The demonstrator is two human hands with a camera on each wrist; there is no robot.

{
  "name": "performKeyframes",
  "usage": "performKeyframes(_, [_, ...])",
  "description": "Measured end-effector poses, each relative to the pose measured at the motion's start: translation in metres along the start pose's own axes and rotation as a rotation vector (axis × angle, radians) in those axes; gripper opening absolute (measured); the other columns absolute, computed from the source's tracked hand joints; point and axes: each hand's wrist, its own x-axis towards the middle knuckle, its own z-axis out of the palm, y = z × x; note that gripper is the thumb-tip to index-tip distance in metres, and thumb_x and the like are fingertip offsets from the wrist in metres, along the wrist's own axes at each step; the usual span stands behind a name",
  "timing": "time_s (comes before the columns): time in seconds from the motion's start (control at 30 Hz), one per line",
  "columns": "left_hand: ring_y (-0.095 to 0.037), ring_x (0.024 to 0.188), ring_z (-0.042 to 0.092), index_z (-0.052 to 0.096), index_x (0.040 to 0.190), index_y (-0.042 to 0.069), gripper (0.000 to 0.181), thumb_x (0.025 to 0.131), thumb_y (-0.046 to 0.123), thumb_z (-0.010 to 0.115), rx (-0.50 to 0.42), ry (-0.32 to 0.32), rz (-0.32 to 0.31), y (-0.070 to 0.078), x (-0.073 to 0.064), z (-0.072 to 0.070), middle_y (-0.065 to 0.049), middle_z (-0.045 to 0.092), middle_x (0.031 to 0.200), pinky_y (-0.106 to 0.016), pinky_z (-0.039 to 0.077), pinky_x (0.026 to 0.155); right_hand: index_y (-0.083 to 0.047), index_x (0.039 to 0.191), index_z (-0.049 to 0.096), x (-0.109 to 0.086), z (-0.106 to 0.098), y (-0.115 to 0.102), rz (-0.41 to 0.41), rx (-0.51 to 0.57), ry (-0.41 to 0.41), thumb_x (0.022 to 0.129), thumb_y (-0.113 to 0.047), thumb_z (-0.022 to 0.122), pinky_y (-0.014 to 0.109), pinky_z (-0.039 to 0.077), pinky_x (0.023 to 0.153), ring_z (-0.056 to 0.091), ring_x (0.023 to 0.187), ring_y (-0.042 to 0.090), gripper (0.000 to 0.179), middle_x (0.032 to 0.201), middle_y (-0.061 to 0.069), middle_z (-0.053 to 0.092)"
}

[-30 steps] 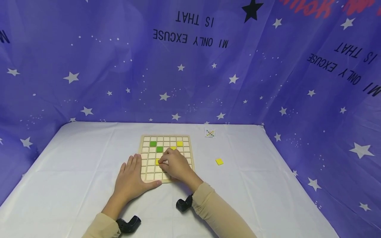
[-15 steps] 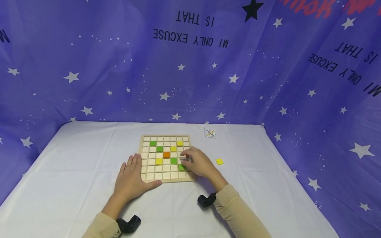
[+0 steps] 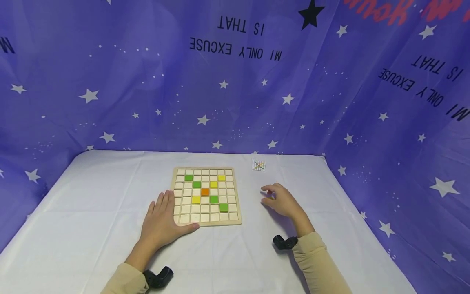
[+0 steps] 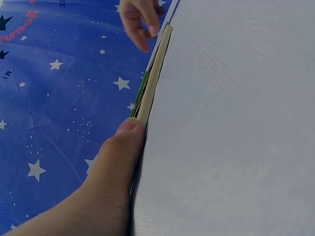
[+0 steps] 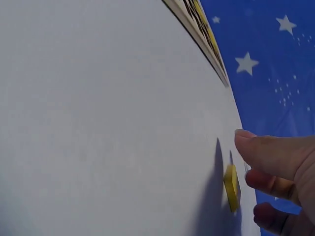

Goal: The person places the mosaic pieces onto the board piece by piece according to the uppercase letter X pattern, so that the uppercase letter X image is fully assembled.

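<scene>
A square wooden grid board lies on the white cloth, holding several green and yellow tiles and one orange tile. My left hand rests flat along its left edge, fingers straight, with the thumb at the front rim. To the right of the board, my right hand hovers over the cloth with thumb and fingers parted. Below its fingertips in the right wrist view is a loose yellow tile, apart from the thumb. In the head view that hand hides this tile.
Behind the right hand lies a small printed pattern card near the table's back edge. A purple-blue star-printed curtain hangs behind and beside the table. Black wrist cameras sit at both wrists.
My right hand has moved right, off the board's middle and onto the loose yellow tile's spot, uncovering the orange and two green tiles. The left hand has stayed put.
</scene>
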Motion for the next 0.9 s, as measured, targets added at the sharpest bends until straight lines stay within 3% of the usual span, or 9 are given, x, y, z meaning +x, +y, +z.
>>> performKeyframes(0.23, [-0.045, 0.152, 0.013, 0.013, 0.155, -0.008, 0.145, 0.062, 0.094, 0.057, 0.002, -0.002, -0.003, -0.001, 0.000, 0.001, -0.028, 0.016, 0.163, -0.062, 0.012, 0.122, -0.012, 0.127, 0.067, -0.007, -0.007, 0.022, 0.019, 0.001, -0.040, 0.087, -0.021, 0.076, 0.052, 0.043, 0.108, 0.060, 0.115, 0.027, 0.042, 0.116, 0.008, 0.064])
performKeyframes(0.57, [-0.044, 0.152, 0.013, 0.014, 0.156, -0.008, 0.146, 0.061, 0.095, 0.055, 0.008, 0.002, -0.001, 0.000, 0.001, 0.001, -0.028, 0.016, 0.163, -0.062, 0.013, 0.122, -0.015, 0.115, 0.074, -0.010, -0.016, 0.034, -0.004, 0.021, -0.054, 0.087, -0.015, 0.076, 0.037, 0.048, 0.089, 0.058, 0.102, 0.020, 0.029, 0.114, 0.005, 0.066])
performKeyframes(0.77, [-0.044, 0.152, 0.013, 0.013, 0.156, -0.007, 0.145, 0.061, 0.095, 0.056, 0.009, -0.002, -0.004, 0.000, 0.001, 0.001, -0.028, 0.016, 0.163, -0.062, 0.012, 0.122, -0.017, 0.105, 0.073, -0.007, -0.012, 0.030, 0.017, 0.017, -0.033, 0.083, -0.017, 0.079, 0.033, 0.044, 0.081, 0.054, 0.091, 0.018, 0.022, 0.108, 0.003, 0.065])
performKeyframes(0.9, [-0.044, 0.152, 0.013, 0.014, 0.156, -0.008, 0.145, 0.061, 0.094, 0.056, 0.009, 0.000, -0.004, 0.000, 0.000, 0.001, -0.028, 0.016, 0.163, -0.062, 0.013, 0.122, -0.019, 0.101, 0.069, -0.004, -0.007, 0.023, 0.026, 0.072, -0.023, 0.081, -0.015, 0.081, 0.030, 0.043, 0.076, 0.053, 0.083, 0.017, 0.024, 0.100, 0.001, 0.065])
